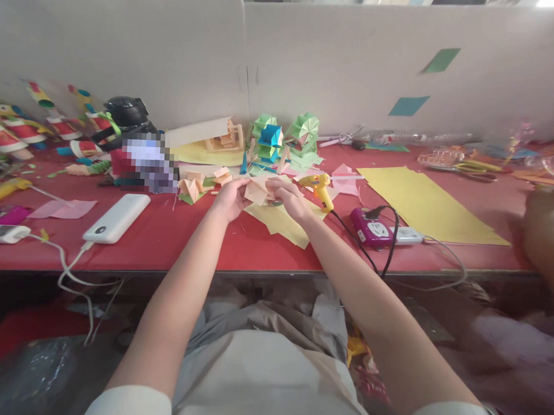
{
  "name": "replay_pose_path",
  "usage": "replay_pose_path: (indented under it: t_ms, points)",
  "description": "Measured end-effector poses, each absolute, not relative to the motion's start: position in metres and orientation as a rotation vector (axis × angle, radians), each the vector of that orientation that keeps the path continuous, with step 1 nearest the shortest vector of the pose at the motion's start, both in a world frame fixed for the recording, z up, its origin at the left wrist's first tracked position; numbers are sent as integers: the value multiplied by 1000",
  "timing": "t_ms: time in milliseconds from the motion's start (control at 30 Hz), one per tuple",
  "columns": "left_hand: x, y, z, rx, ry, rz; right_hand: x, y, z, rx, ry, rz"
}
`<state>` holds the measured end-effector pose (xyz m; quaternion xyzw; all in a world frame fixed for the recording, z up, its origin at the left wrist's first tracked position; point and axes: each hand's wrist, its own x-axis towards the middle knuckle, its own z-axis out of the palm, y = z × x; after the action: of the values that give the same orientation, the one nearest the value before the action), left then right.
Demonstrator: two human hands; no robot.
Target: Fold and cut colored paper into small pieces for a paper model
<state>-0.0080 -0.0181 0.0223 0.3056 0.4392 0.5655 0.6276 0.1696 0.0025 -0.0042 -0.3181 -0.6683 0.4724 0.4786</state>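
Peach paper fold [259, 191] pinched by our left hand [229, 199] and right hand [290, 199]; glue gun [321, 190] just right risks burning us.

We count two glue guns [321, 190] [5, 191], two green paper models [265, 136] [303, 133], one white power bank [117, 218], one purple power strip [370, 228] and one large yellow sheet [424, 205].
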Motion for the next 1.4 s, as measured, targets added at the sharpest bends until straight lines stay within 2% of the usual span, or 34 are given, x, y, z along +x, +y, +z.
replay_pose_path:
  t_ms: [100,300,433,767,1133,1400]
  points:
    - [-10,-18,22,720,1015,1320,168,0,-2,-761,-1575,1259]
    - [-11,-16,18,759,982,1310,164,-1,-3,-764,-1666,1086]
    - [-10,-16,17,797,981,1315,163,2,-7,-758,-1649,1087]
    - [-6,-19,7,1326,1244,1317,166,2,-11,-717,-1697,1132]
    - [-4,-22,9,1407,1208,1186,170,10,-10,-782,-1780,771]
    - [-5,-17,4,1297,1255,1370,168,9,-7,-887,-1564,707]
